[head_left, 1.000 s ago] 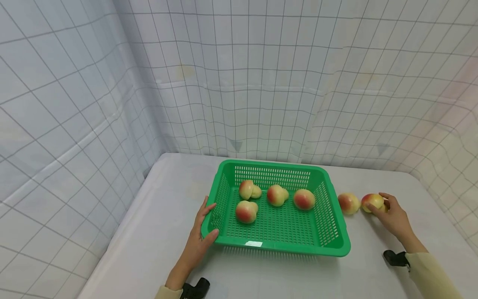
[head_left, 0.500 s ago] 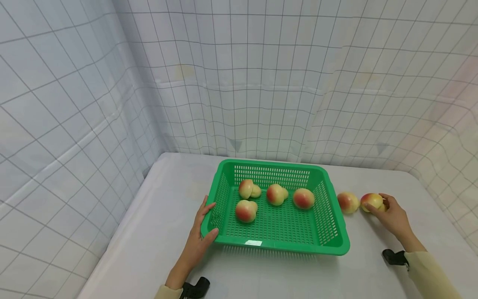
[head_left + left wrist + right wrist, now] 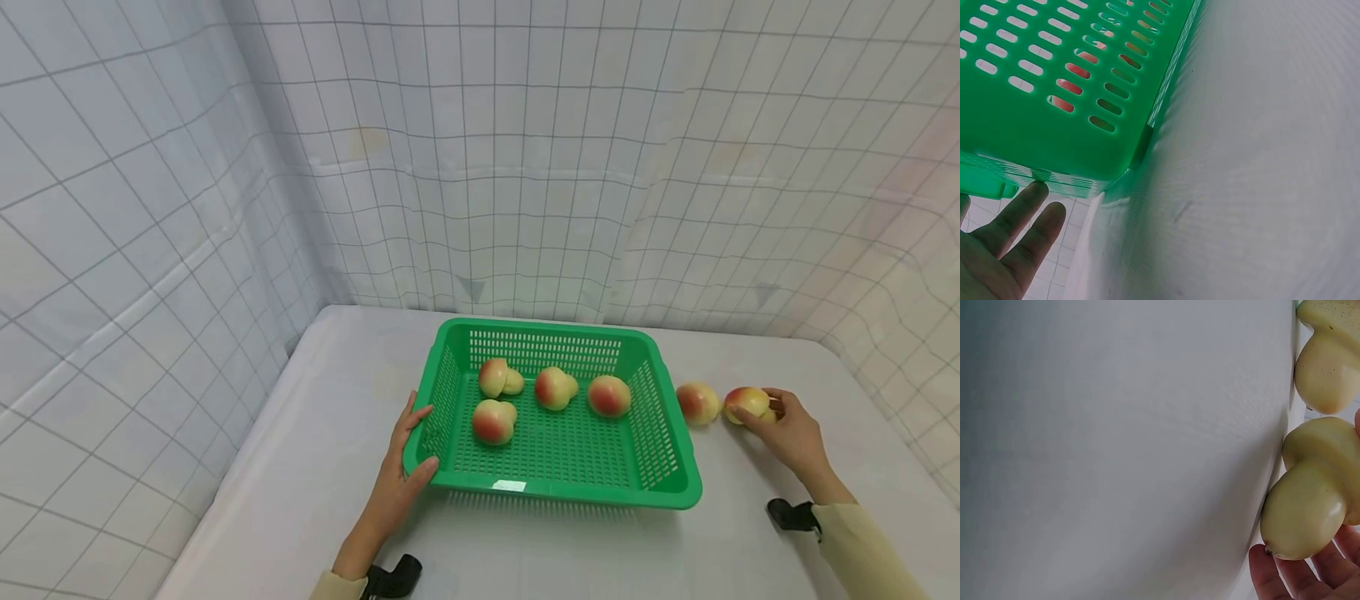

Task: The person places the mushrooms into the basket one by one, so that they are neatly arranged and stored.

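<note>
My left hand [image 3: 392, 487] rests on the near left corner of a green plastic basket [image 3: 570, 493]. Its thumb and a finger lie over the rim, and in the left wrist view straight fingers [image 3: 1029, 231] reach along the outside wall. At the right, my right hand [image 3: 791, 437] holds a mushroom [image 3: 745, 403] with a red and yellow cap, thumb at the front and fingers behind. The right wrist view shows its pale bulbous stem [image 3: 1304, 512] low over the table, fingertips at the stem's end. A second such mushroom [image 3: 698, 404] sits between it and the basket.
Several more mushrooms lie inside the basket, among them one at the right [image 3: 609, 396] and one at the front left [image 3: 493, 422]. A white cloth covers the table [image 3: 322, 417]. Grid-patterned white curtains [image 3: 480, 167] hang behind and at both sides.
</note>
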The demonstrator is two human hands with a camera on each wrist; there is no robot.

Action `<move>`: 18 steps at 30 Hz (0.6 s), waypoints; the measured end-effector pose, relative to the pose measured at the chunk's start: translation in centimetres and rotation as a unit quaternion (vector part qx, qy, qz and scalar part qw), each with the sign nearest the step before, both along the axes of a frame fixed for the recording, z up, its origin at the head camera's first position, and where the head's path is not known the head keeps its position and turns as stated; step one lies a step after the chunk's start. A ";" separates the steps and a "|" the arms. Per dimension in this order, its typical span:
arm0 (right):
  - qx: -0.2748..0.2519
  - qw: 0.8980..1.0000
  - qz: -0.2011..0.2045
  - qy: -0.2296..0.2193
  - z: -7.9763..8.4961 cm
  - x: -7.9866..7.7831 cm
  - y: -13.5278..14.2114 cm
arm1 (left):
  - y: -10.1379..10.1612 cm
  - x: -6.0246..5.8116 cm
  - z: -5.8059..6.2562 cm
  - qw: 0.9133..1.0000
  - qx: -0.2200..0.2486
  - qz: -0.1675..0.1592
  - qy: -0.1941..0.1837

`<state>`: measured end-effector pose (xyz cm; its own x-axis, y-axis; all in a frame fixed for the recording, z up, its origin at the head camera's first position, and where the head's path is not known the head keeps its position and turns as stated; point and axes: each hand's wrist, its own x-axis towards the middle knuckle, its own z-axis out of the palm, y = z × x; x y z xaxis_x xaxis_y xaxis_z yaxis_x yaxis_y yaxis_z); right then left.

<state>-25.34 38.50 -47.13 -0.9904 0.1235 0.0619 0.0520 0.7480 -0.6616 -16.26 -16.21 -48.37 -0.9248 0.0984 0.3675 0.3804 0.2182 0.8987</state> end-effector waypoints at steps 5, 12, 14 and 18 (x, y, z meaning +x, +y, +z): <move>-0.002 1.000 -0.007 0.007 0.0 0.1 0.0 | 0.1 0.1 0.2 1.000 0.002 0.000 -0.002; -0.012 0.999 -0.025 0.015 0.2 0.5 0.0 | 0.1 0.2 0.4 1.000 0.005 -0.012 0.002; -0.012 0.999 -0.031 0.022 0.4 0.6 0.0 | 0.1 0.2 0.4 1.000 0.005 -0.010 0.002; -0.015 0.998 -0.041 0.040 1.0 0.8 -0.1 | 0.1 0.1 0.2 1.000 0.003 -0.004 0.003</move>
<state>-24.54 38.36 -46.10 -0.9690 0.2065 0.1356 0.0576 0.7227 -0.6888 -16.20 -16.13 -48.14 -0.9219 0.1043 0.3731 0.3871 0.2103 0.8977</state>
